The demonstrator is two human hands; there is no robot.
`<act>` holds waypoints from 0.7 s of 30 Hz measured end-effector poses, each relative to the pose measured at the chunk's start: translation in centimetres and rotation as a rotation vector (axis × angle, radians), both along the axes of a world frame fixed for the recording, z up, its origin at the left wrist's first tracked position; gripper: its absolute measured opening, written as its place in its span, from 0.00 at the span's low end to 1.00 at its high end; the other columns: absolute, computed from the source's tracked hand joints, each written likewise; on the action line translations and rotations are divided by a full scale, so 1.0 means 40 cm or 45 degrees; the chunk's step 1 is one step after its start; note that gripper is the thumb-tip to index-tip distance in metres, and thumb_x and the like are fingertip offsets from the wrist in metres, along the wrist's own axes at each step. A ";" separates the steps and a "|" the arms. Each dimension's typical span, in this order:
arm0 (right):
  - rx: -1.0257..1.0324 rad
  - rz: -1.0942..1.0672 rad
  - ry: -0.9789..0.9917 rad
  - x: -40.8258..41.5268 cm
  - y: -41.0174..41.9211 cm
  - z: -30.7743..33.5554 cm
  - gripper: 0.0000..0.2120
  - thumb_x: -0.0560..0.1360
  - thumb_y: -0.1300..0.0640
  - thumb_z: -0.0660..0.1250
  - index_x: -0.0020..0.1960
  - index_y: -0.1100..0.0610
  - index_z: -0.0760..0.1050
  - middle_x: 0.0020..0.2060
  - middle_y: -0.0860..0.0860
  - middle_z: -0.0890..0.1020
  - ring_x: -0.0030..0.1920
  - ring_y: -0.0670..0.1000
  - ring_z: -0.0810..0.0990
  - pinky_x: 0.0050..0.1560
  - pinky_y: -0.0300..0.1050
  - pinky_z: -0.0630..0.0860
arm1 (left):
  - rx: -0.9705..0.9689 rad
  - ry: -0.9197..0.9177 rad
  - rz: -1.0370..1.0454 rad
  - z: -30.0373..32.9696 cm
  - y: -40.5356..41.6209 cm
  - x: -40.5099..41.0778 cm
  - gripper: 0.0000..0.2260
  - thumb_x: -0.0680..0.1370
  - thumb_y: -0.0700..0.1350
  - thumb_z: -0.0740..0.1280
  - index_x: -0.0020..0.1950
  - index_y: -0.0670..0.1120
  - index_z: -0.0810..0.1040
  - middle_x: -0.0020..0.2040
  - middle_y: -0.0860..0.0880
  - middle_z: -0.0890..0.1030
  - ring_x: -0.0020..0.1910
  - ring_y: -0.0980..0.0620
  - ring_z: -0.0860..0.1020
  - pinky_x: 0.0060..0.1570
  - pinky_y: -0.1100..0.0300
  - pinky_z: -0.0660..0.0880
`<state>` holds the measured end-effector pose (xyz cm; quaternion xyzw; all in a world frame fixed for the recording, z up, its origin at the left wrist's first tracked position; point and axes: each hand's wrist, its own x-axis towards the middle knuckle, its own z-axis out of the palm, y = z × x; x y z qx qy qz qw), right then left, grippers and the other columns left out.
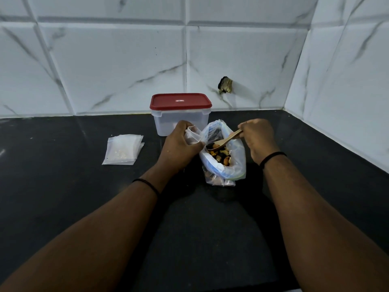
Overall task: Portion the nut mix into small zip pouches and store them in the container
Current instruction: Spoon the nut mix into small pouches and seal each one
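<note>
My right hand [257,138] grips the wooden spoon [226,140], loaded in the big clear nut-mix bag [223,150]; left hand [181,144] pinches a small clear pouch [192,134] open. I'd lift level, tipping over its mouth.

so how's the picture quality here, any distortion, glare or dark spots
Head view: wide-angle bend curves the wall tiles near the edges; the black countertop is dim and swallows shadows; soft sheen on the tiles; the nut mix and wooden spoon stay sharp.
</note>
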<state>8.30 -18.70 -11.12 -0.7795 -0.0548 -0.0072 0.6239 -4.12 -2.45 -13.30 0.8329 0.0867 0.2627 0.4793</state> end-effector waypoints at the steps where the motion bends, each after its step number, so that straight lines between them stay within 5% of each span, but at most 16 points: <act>1: -0.006 0.002 0.002 -0.004 0.000 0.001 0.08 0.74 0.62 0.66 0.49 0.64 0.81 0.42 0.56 0.80 0.44 0.55 0.80 0.54 0.57 0.80 | 0.001 0.006 0.002 -0.001 0.001 0.001 0.17 0.75 0.44 0.73 0.59 0.53 0.71 0.55 0.54 0.77 0.51 0.56 0.79 0.46 0.62 0.79; 5: 0.127 -0.075 0.023 -0.013 0.006 0.004 0.10 0.74 0.66 0.67 0.34 0.61 0.76 0.34 0.59 0.78 0.40 0.61 0.81 0.40 0.51 0.78 | -0.006 -0.009 0.015 -0.005 0.005 0.006 0.17 0.75 0.45 0.74 0.58 0.52 0.71 0.56 0.52 0.79 0.51 0.56 0.80 0.45 0.64 0.77; 11: 0.328 -0.182 0.009 -0.015 0.002 0.018 0.09 0.77 0.63 0.64 0.39 0.54 0.76 0.43 0.59 0.85 0.42 0.56 0.86 0.28 0.33 0.69 | -0.009 -0.058 0.025 -0.012 0.013 0.008 0.17 0.73 0.47 0.76 0.57 0.51 0.73 0.52 0.52 0.81 0.49 0.56 0.80 0.47 0.61 0.78; 13: 0.382 -0.192 -0.057 -0.024 0.005 0.032 0.09 0.78 0.61 0.63 0.41 0.53 0.76 0.43 0.59 0.86 0.32 0.46 0.81 0.25 0.32 0.67 | 0.003 -0.067 0.038 -0.016 0.016 0.009 0.18 0.72 0.47 0.76 0.57 0.51 0.73 0.52 0.51 0.81 0.50 0.54 0.81 0.48 0.58 0.79; 16: 0.373 -0.174 -0.215 -0.049 0.021 0.048 0.07 0.80 0.58 0.63 0.44 0.52 0.76 0.43 0.56 0.86 0.29 0.43 0.73 0.31 0.37 0.69 | 0.012 -0.079 0.046 -0.018 0.019 0.011 0.18 0.71 0.47 0.77 0.57 0.52 0.73 0.53 0.51 0.81 0.51 0.54 0.81 0.49 0.57 0.80; 21: 0.153 0.058 -0.672 -0.114 0.053 0.055 0.04 0.81 0.56 0.64 0.49 0.54 0.76 0.42 0.46 0.82 0.41 0.43 0.80 0.44 0.39 0.76 | -0.002 -0.081 0.053 -0.019 0.018 0.014 0.20 0.71 0.48 0.77 0.58 0.51 0.73 0.52 0.53 0.82 0.50 0.55 0.81 0.51 0.53 0.81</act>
